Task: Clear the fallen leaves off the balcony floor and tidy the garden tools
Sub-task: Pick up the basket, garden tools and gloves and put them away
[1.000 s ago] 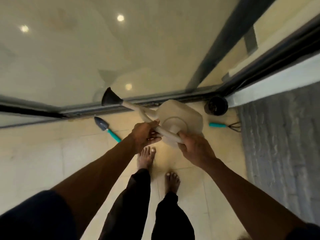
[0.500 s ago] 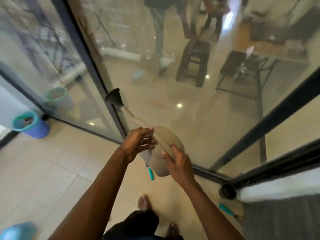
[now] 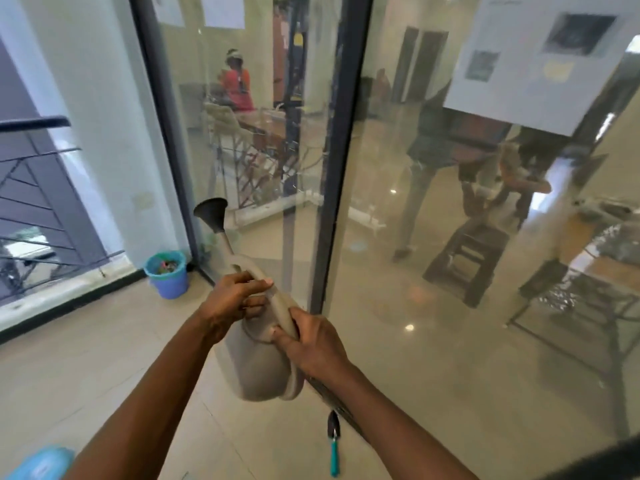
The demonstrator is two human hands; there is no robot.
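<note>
Both hands are clamped on the watering can [image 3: 256,362], which hangs in the air at centre frame, clear of the floor [image 3: 86,358]. The left hand [image 3: 232,299] is curled round the upper end of the handle, and the right hand [image 3: 315,341] grips the lower end where it meets the body. The spout points up and away, w/ the dark rose [image 3: 211,213] toward upper left.

Progress, as I judge it: tool-tidying is under way, not done. The can is picked up but not parked anywhere yet. A trowel [image 3: 334,441] w/ a teal handle lies on the tiles at bottom centre, just beside the glass wall [image 3: 415,306], so that's left to collect. No leaves show on the bit of floor in view. Can't tell if they were cleared or just lie elsewhere.

Room: pale tiled balcony, floor-to-ceiling glass w/ dark frames. A blue bucket [image 3: 168,273] w/ stuff inside sits in the corner at mid left, a railing [image 3: 31,168] runs along the far left edge, and there's a blurred blue object [image 3: 38,462] at bottom left. Behind the glass are people, stools and tables.
</note>
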